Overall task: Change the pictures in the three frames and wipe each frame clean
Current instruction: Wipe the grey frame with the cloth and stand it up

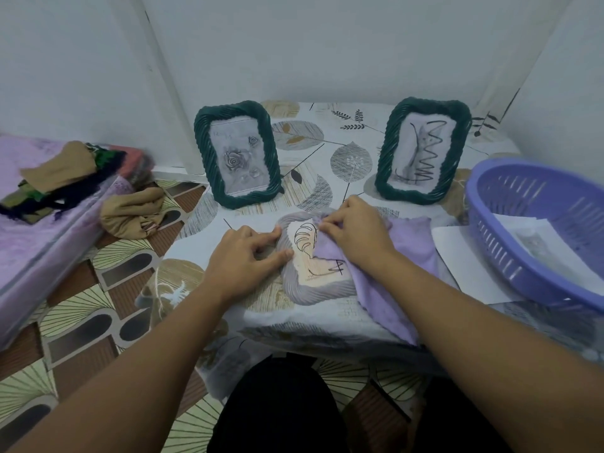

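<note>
A grey-lilac ribbed frame point(313, 291) lies flat on the low table, showing a line drawing of a leaf. My left hand point(248, 256) grips its left edge, thumb and fingers curled onto the rim. My right hand point(356, 233) presses a bunched lilac cloth point(405, 256) onto the frame's upper right part. Behind stand two dark green twisted frames: the left frame point(237, 155) shows grey roses, the right frame point(423, 150) shows a black scribble drawing.
A purple plastic basket point(536, 223) with printed sheets sits at the right, on a white paper sheet point(464, 256). The patterned tablecloth point(327, 148) covers the table. Folded clothes point(62, 178) lie on a lilac mattress at left, with a tan garment point(130, 212) beside it.
</note>
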Available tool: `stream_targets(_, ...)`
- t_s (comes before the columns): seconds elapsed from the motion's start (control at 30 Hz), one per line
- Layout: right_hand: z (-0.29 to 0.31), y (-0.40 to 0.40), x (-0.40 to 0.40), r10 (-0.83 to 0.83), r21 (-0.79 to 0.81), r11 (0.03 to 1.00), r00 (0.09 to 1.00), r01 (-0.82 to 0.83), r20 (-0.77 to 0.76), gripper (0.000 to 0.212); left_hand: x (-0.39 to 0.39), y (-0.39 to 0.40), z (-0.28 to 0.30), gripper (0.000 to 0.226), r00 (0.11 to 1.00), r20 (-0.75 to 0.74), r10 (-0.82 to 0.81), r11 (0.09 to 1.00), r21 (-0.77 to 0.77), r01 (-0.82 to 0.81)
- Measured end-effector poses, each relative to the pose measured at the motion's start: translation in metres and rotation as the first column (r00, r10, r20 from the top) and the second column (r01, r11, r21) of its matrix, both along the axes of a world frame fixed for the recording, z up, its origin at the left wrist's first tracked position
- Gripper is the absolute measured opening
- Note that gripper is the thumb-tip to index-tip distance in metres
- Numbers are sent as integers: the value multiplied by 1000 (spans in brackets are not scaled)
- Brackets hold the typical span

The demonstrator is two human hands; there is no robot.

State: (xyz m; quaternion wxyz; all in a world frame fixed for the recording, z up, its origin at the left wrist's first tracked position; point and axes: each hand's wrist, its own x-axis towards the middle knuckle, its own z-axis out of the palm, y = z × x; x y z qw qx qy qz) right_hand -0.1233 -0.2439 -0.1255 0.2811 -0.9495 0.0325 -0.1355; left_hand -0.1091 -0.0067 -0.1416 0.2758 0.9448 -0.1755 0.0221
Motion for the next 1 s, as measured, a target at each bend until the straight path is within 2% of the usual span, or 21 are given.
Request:
stream_targets(0.07,-3,9,0,27,-3,1000,1000,-27,-11,20,1,0,0,62,1000,4,1,1000,-10,-1)
stream_targets(0.17,-10,1,-24,159,68,985,987,-160,21,19,1,1,-1,63,1000,5,2,1000,-11,-2)
stream_targets(0.23,-8,-5,-22,107,60,992,994,-108,21,19,1,1,-2,62,1000,3,1,1000,-8,-1)
stream_targets(0.3,-1,-4,-7,-5,-16,1000,1000,5,-12,21,1,0,-1,62,1000,0,-3,1000,4,3)
stream_targets(0.37,0,4,0,-33,-21,999,999,33,-12,20,1,0,-1,63,1000,4,-2,1000,-5,2)
stream_targets(0.5,-6,-3,-24,221,112,969,975,-219,-4,19,2,1,-2,65,1000,11,3,1000,-11,-3)
stream_targets(0.53,-6,-9,-27,240,113,965,971,-237,-13,19,2,1,-2,65,1000,9,3,1000,-10,-3)
stream_targets(0.63,-5,-14,-6,102,18,995,995,-102,-2,20,2,0,-3,65,1000,2,4,1000,2,-4)
stream_targets(0.7,-3,-6,5,19,28,999,1000,-19,3,18,2,0,-1,66,1000,2,4,1000,3,-4)
stream_targets(0.77,-4,3,1,59,78,995,998,-59,-2,18,3,0,-1,67,1000,10,1,1000,0,-1)
stream_targets(0.9,-4,-8,-27,293,84,953,956,-290,-17,17,3,1,-2,65,1000,11,3,1000,2,-3)
stream_targets(1.0,-3,-18,-10,162,37,986,987,-162,-14,18,2,1,-3,63,1000,9,0,1000,-1,0)
